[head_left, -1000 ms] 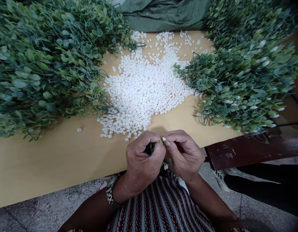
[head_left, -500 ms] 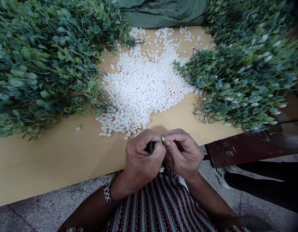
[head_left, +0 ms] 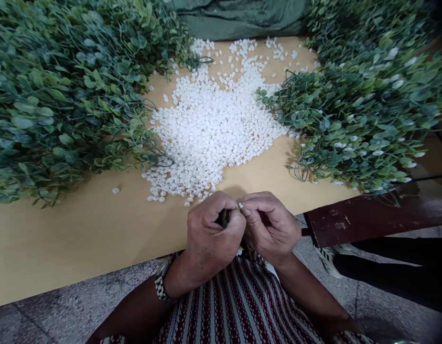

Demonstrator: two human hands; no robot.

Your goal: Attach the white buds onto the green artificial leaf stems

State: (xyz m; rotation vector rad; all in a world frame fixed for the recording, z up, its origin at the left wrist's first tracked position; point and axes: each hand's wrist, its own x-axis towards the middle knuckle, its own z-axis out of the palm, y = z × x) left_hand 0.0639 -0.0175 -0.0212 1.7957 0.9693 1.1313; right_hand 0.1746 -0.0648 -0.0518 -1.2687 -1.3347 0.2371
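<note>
Near the table's front edge, my left hand [head_left: 215,234] is closed around a green sprig [head_left: 223,218], mostly hidden by its fingers. My right hand [head_left: 273,227] pinches a tiny white bead [head_left: 241,205] between thumb and forefinger, right against the left fingertips. The two hands meet at the fingertips. Just beyond them, a wide heap of white beads [head_left: 213,129] is spread on the tan table [head_left: 99,234].
Leafy green bunches [head_left: 63,95] fill the left side. Green bunches with white tips [head_left: 364,124] lie at the right. Dark green cloth [head_left: 242,19] is at the back. A dark red bench [head_left: 364,217] and a person's legs [head_left: 393,272] are at the right.
The white bead has shifted slightly, and less of it shows between the right fingertips. Both hands keep nearly the same position.
</note>
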